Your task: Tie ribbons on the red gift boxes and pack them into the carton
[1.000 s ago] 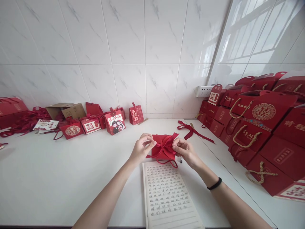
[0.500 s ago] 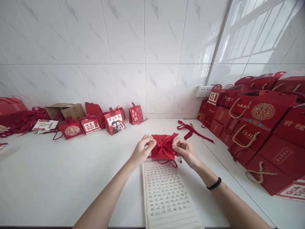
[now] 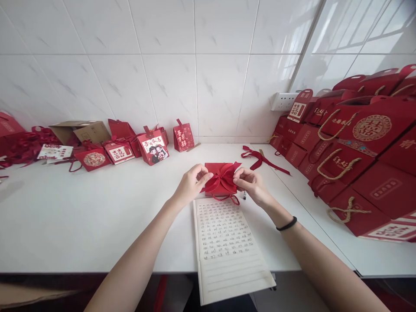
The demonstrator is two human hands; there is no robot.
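A small red gift box [image 3: 211, 167] lies on the white table just past an open notebook [image 3: 224, 242] filled with handwriting. Across the box's top is a red ribbon [image 3: 219, 177] knotted into a bow at the middle. My left hand [image 3: 193, 182] pinches the bow's left side between thumb and forefinger. On the other side, my right hand [image 3: 251, 183] has its fingertips closed on the right part of the ribbon. A twisted red cord handle [image 3: 224, 199] hangs from the box's near side, over the notebook's top edge.
Stacked red boxes with rope handles [image 3: 367, 147] fill the right side. Loose ribbon [image 3: 256, 160] lies beyond my right hand. Several small red boxes [image 3: 118, 152] and a cardboard box [image 3: 87, 131] line the tiled wall. Another person's forearm [image 3: 32, 294] shows at lower left.
My view has tipped downward, so the table's front edge and the notebook's overhanging end now show. Both hands keep hold of the ribbon. Another person's forearm has appeared at lower left.
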